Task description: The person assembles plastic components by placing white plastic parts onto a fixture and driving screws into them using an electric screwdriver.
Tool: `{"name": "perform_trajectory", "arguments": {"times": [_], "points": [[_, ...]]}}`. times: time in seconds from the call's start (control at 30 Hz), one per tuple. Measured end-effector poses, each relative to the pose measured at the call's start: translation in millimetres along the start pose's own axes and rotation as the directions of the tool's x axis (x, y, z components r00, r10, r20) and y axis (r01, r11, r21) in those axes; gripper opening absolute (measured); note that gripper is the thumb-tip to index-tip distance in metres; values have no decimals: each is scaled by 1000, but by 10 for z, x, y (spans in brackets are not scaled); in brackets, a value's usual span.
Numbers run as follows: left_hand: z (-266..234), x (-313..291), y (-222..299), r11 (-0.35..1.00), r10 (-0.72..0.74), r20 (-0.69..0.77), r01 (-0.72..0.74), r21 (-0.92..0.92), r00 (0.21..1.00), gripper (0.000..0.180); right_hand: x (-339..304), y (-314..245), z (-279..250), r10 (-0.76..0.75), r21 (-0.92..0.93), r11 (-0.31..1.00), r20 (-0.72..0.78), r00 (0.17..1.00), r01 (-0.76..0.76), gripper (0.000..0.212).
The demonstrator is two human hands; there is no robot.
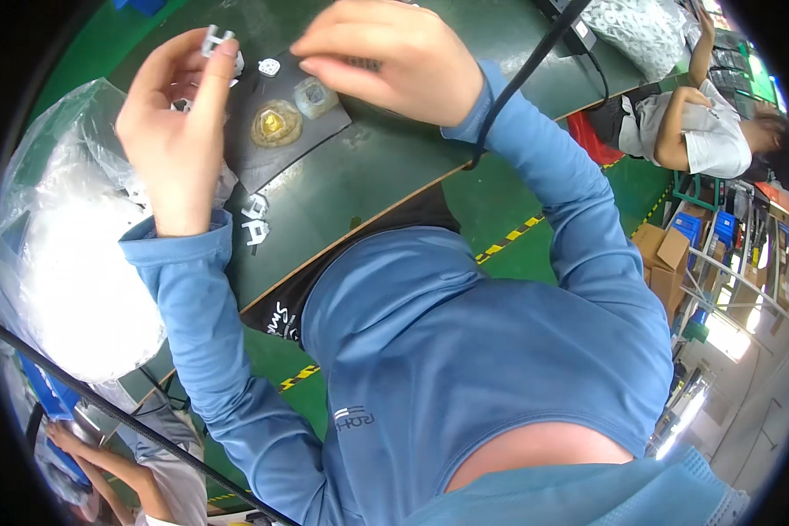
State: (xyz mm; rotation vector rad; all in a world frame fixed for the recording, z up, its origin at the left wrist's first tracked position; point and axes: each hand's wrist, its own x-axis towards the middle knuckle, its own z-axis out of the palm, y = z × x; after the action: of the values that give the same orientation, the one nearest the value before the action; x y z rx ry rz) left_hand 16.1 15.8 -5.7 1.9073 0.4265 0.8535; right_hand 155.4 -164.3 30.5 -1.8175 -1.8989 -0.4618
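Left hand: fingertips pinch a small white plastic clip, lifted just above the dark mat's far left corner, likely for a clear look.
Right hand: fingers curled low over the dark mat; whether it holds anything cannot be told.
Clip: pale, pronged, tiny.
On mat: two round translucent yellowish pieces.
Left of mat: clear bag of white parts on the green table.
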Motion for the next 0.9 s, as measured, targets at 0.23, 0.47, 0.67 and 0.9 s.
{"name": "perform_trajectory", "arguments": {"times": [0.23, 0.47, 0.67, 0.9], "points": [[-63, -12, -44, 981, -66, -47, 56, -185, 997, 27, 439, -212, -146, 33, 26, 999, 302, 953, -43, 35], [-72, 43, -73, 987, -35, 9, 36, -157, 999, 26, 255, 278, 112, -259, 354, 913, 109, 960, 206, 33], [-52, 51, -75, 989, -44, 41, 49, -137, 998, 27, 242, 215, 167, -203, 227, 960, 157, 966, 165, 16], [-75, 29, -106, 989, -60, 26, 63, -135, 998, 27, 95, -55, -88, 157, 474, 850, 188, 970, -229, 11]]}}
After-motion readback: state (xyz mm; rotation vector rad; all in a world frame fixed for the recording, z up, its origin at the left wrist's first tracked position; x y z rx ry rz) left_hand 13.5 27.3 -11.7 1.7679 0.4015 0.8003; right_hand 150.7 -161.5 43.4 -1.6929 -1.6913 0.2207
